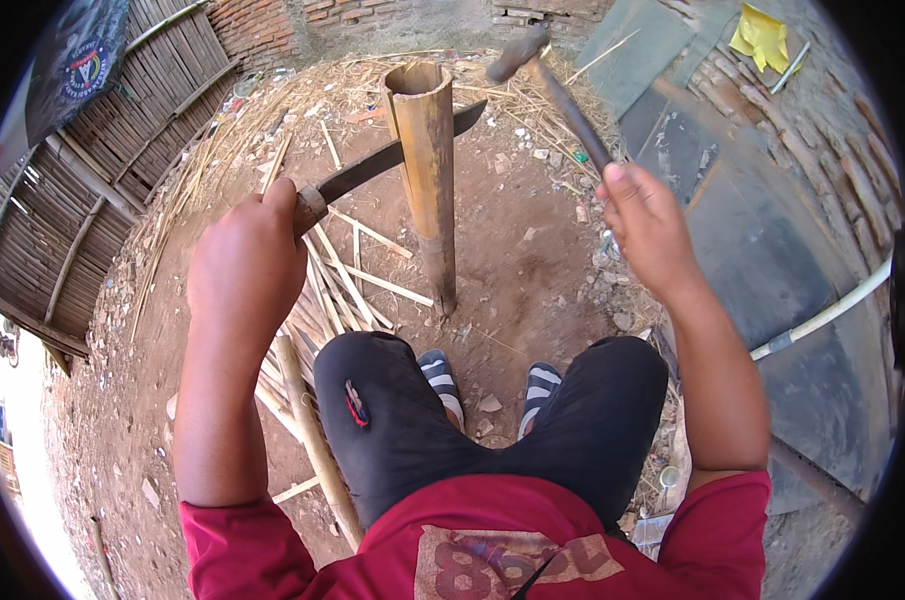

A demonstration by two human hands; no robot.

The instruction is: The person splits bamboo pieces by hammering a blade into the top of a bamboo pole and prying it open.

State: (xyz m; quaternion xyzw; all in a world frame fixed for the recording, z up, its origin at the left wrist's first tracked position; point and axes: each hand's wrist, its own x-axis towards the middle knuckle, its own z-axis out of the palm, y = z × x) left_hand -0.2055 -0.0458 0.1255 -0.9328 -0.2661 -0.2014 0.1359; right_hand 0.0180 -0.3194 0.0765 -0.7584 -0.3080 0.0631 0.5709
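Note:
An upright hollow bamboo section (428,180) stands on the dirt in front of my knees. My left hand (248,265) grips the handle of a dark machete (378,165); its blade passes across the bamboo near the top, its tip showing on the right side. My right hand (648,225) holds the handle of a hammer (548,80), raised with its head above and to the right of the bamboo's rim.
Split bamboo strips (338,285) lie on the ground at the left of the post, with a whole pole (313,430) by my left knee. Woven bamboo panels (103,170) lean at the left. Dark sheets (753,230) and a white pipe (823,315) lie at the right.

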